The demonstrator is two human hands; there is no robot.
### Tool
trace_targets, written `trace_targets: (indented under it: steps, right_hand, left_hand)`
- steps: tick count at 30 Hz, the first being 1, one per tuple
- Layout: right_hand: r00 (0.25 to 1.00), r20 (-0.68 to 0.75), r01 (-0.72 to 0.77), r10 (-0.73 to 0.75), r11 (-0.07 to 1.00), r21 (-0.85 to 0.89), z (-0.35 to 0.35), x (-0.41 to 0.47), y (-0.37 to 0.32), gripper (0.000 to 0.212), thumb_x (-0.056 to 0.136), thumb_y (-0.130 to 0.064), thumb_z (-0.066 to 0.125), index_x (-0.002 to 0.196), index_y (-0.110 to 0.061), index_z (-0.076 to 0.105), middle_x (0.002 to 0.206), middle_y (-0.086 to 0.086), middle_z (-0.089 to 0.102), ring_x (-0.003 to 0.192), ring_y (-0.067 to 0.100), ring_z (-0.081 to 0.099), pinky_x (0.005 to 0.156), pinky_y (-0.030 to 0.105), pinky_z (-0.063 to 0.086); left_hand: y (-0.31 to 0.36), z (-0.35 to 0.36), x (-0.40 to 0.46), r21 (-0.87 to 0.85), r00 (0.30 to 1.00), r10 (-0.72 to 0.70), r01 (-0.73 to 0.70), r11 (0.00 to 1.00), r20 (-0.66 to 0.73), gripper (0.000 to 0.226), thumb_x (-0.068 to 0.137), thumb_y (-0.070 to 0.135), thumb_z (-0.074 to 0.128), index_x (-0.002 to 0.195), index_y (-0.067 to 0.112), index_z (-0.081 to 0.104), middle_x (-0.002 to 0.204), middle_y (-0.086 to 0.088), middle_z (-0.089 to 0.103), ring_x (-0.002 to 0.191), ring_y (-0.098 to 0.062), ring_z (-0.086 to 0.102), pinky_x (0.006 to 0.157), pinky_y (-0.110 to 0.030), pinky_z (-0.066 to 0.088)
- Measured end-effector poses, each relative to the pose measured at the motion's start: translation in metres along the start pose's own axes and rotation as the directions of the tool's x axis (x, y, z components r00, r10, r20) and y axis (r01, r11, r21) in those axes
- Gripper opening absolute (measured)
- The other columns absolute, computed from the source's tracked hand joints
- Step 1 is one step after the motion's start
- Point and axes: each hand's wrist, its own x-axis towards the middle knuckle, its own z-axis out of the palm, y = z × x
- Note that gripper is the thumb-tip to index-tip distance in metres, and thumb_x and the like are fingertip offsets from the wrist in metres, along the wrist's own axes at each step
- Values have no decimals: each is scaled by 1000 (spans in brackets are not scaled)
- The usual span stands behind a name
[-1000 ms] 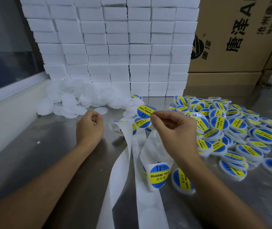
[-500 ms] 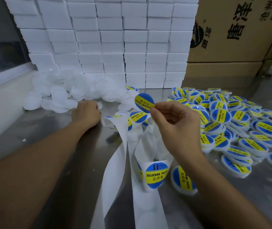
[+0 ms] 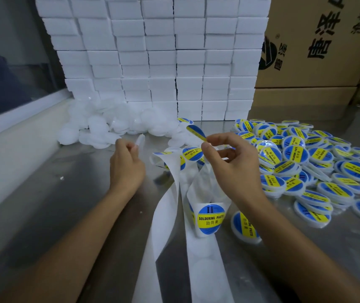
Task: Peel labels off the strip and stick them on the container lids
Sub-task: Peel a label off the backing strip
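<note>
Right hand (image 3: pixel 229 165): I see it pinching a peeled label (image 3: pixel 196 132) above the strip (image 3: pixel 170 206).
Left hand (image 3: pixel 126 165): left of the strip, gripping a blank lid (image 3: pixel 140 139).

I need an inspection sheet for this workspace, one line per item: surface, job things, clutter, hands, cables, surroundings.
Surface: metal table, small white specks.
Job's things: label strip looping across the middle; peeled label; blank lid; blank lids pile at back left; labelled lids at right.
Clutter: nothing seen.
Hands: left hand holds the blank lid; right hand pinches the peeled label.
Cables: nothing seen.
Surroundings: stacked white boxes; cardboard cartons.
</note>
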Motion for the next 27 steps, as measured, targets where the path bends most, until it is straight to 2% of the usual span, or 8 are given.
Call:
trace_targets:
  steps: [2,4,7,10,17,19,22,27]
  right_hand:
    - [1000,2,-3,3,1000,-3,0,0,-2,10,86,-25,71,95,-27,68,89,-9,68,72,5,66,60,16,51]
    - [1000,18,-10,10,1000,2,0,0,-4,16,85,-26,72,100,-26,66,85,-11,68,74,4,66,61,16,53]
    - [998,62,-34,32,999,24,1,-1,-6,26,84,-27,74,107,-27,62,86,-9,71,78,7,68,65,21,57]
    - [990,132,-53,41,995,85,2,-3,-7,34,81,-24,78,108,-29,59,87,-8,73,78,10,71,67,25,58]
    - [982,185,-74,44,984,159,3,-3,-6,35,78,-10,80,105,-24,63,77,6,74,71,19,72,73,33,61]
    - [987,155,-62,36,985,164,2,-2,-5,33,78,-8,79,103,-22,63,78,8,74,71,20,72,72,32,61]
    - [989,146,-64,40,984,167,2,-2,-5,30,79,-8,78,102,-20,63,80,10,74,70,21,72,70,33,60]
    - [1000,14,-18,17,999,45,0,0,-6,9,84,-18,74,86,-24,68,86,-4,71,70,3,68,61,19,56]
  left_hand:
    - [12,-11,-12,-130,998,14,-21,991,-56,10,100,21,39,91,23,40,77,12,51,77,-22,55,65,-34,36]
    - [26,-17,-23,-252,999,10,-23,968,-52,16,101,24,38,86,30,40,78,6,56,71,-16,60,63,-34,41]
    - [46,-21,-40,-420,998,-46,57,906,38,23,103,24,38,82,33,44,71,-6,63,50,-3,55,55,-27,40]
    - [60,-22,-56,-553,985,-70,148,820,160,22,104,20,39,84,23,49,53,3,62,46,-6,56,44,-18,42]
    - [72,-27,-68,-638,944,-95,285,715,315,13,99,18,51,90,15,59,64,-2,68,58,-14,64,48,-22,49]
    - [73,-30,-66,-679,918,-95,351,644,385,5,94,10,59,92,13,63,70,0,73,63,-13,66,54,-22,53]
    - [71,-33,-64,-717,896,-80,400,571,436,13,88,-3,63,94,9,64,77,-3,75,66,-15,70,64,-23,58]
    - [68,-34,-61,-746,883,-138,456,486,449,13,82,-4,67,92,5,67,82,-9,76,74,-19,73,65,-22,57]
